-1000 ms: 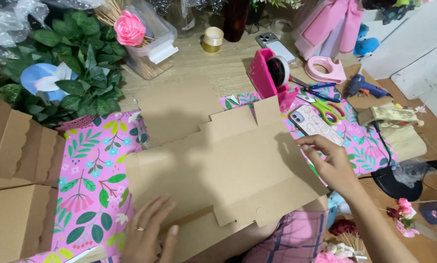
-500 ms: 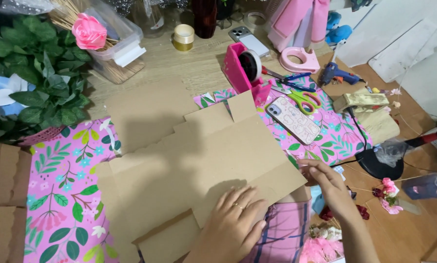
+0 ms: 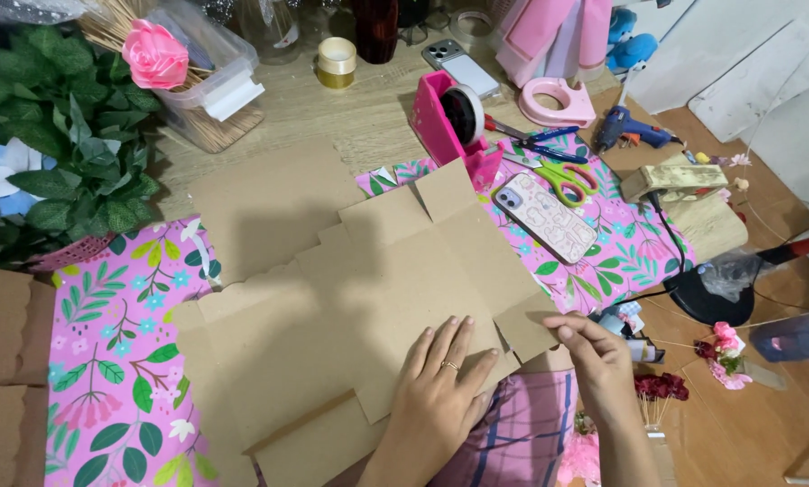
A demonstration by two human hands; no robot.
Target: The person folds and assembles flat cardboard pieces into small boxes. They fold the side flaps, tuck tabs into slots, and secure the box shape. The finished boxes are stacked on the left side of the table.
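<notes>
A flat, unfolded cardboard box blank (image 3: 368, 298) lies across the table over pink floral wrapping paper (image 3: 124, 361). My left hand (image 3: 440, 388) rests flat on the blank's near edge, fingers apart, a ring on one finger. My right hand (image 3: 594, 352) pinches the small flap at the blank's right corner between thumb and fingers.
A phone in a pale case (image 3: 544, 216) lies right of the blank, near green-handled scissors (image 3: 562, 180), a pink tape dispenser (image 3: 454, 122) and a blue glue gun (image 3: 630, 131). Green leaves (image 3: 61, 153) and a clear box with a pink rose (image 3: 156, 54) sit at left. More cardboard (image 3: 7, 361) lies at far left.
My left hand has slid right along the near edge onto the blank. My right hand came down from the blank's right side to its corner flap and took hold.
</notes>
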